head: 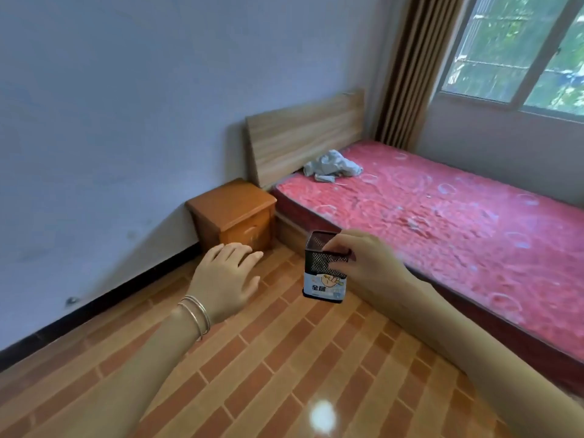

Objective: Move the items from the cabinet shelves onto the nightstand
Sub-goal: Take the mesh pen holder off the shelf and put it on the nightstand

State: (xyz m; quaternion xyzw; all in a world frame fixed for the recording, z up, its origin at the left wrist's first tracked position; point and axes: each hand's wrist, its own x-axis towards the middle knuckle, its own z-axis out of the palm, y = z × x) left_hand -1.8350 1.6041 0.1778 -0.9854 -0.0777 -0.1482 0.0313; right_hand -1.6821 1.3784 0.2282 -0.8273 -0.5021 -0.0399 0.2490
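Soft daylight comes in through the window (518, 55) at the far right, leaving the room evenly bright with only faint shadows along the wall (126, 105). A round white glare spot sits on the glossy floor (322, 414) near the bottom. The wide lens bends straight lines toward the edges, and the whole frame looks slightly soft and smeared.

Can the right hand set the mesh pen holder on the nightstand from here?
Probably not yet: the right hand holds the pen holder over the floor, well short of the nightstand. Nothing blocks the path.
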